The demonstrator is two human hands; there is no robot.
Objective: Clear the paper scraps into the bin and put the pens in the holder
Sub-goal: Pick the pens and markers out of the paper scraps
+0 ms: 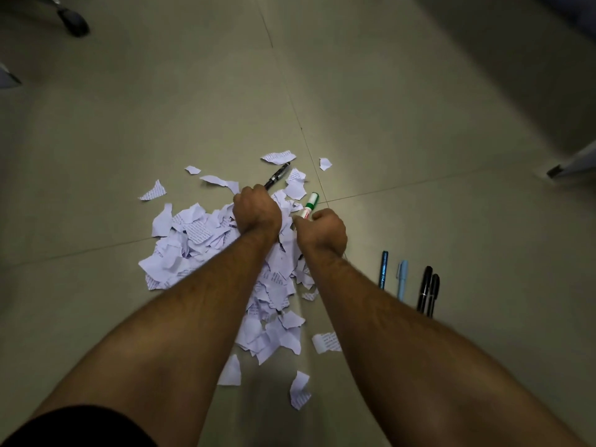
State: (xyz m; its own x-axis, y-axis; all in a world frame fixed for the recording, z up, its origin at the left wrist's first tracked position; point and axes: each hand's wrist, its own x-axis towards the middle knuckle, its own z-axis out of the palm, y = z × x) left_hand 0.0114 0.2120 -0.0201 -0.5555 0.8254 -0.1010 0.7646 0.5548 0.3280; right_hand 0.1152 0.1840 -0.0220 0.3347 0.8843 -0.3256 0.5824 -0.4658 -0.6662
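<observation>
**Both hands closed on pens above the scrap pile**

The left hand (256,211) was curled into a fist around a black pen (277,176), whose free end pointed toward one o'clock. The right hand (322,232) was closed on a green-and-white marker (309,206), its cap end also angled to one o'clock. Under both wrists lay the heap of torn paper scraps (193,233) on the tiled floor (419,124), with loose pieces scattered at eleven, twelve and six o'clock. At three o'clock of the pile four more pens lay side by side: a dark blue pen (383,269), a light blue pen (402,280) and two black pens (428,291) touching each other.
</observation>
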